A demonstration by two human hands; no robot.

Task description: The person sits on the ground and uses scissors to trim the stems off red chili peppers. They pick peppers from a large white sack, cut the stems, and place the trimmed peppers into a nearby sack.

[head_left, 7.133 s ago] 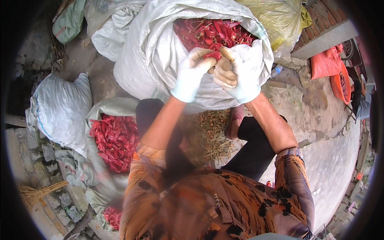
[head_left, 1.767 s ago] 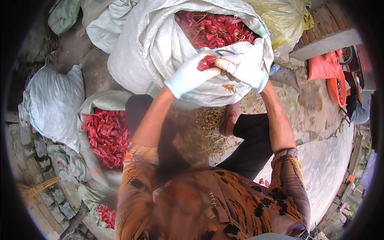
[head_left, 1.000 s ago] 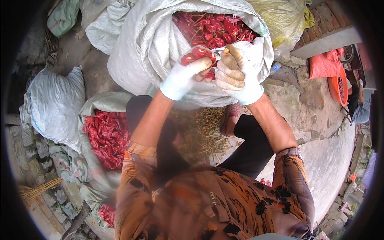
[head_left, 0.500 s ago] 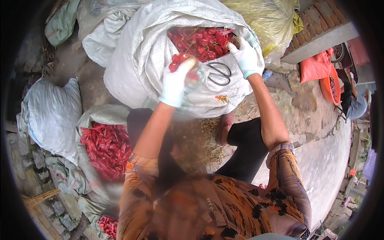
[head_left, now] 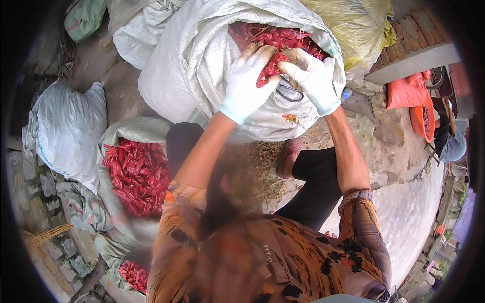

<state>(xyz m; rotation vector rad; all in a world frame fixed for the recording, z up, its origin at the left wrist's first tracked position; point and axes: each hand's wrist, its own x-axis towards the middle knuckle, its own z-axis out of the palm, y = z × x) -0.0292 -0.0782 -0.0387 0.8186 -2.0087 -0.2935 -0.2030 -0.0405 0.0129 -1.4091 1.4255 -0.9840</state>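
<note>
My white-gloved left hand (head_left: 244, 85) is closed on red dried chilies (head_left: 272, 69) above a large white woven sack (head_left: 177, 76), its fingertips stained brown. My gloved right hand (head_left: 313, 83) meets it from the right, fingers curled at the same chilies; the fingertips are partly hidden. More chilies (head_left: 268, 34) with stems fill the sack's opening behind the hands. Looped black metal handles, apparently scissors (head_left: 289, 97), lie on the sack's folded rim below my right hand.
An open sack of chilies (head_left: 134, 177) and a tied white sack (head_left: 68, 131) stand left. Behind are yellow bags (head_left: 348, 28) and a brick ledge (head_left: 414, 40). Right are a red sack (head_left: 404, 91), an orange basin (head_left: 423, 121) and a seated person (head_left: 450, 141).
Since half a second ago, my right hand has moved from the sack's opening leftward to my left hand, which has shifted right and turned back-up. Both now meet at the chilies.
</note>
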